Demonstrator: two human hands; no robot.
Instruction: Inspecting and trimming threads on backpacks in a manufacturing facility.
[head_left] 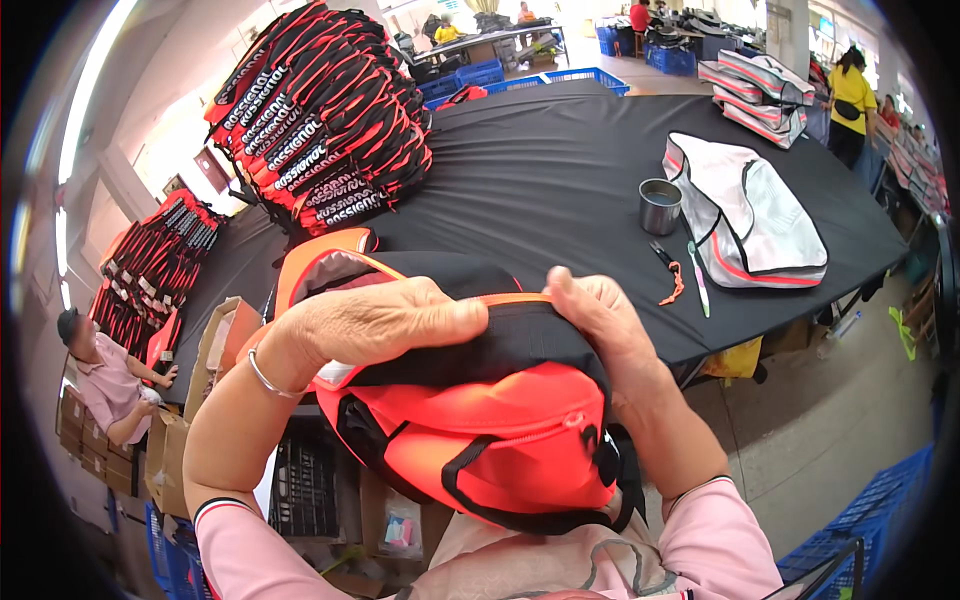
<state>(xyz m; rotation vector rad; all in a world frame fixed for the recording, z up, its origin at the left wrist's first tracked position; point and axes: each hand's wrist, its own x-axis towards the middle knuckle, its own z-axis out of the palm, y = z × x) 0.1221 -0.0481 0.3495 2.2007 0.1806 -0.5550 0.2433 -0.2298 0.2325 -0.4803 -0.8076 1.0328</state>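
Observation:
An orange-red and black bag [540, 405] rests against my front at the near table edge. It has a zipped front pocket and black webbing straps. My left hand [400, 318] lies over its top edge, thumb pressed on the orange trim. On the other side, my right hand [608, 325] pinches the same trim between thumb and fingers. A short stretch of orange edging [515, 298] shows between the two hands. Behind my left wrist, the bag's pale inner lining shows under an orange flap [330, 255]. The undersides of both hands' fingers are partly hidden.
Finished red-black bags stand in a tall stack [330, 130] on the black-covered table [560, 150]. To the right are a metal cup [660, 207], small snips [662, 258], a toothbrush-like stick [699, 280] and a grey-white bag piece [760, 220]. A co-worker [110, 375] sits at left.

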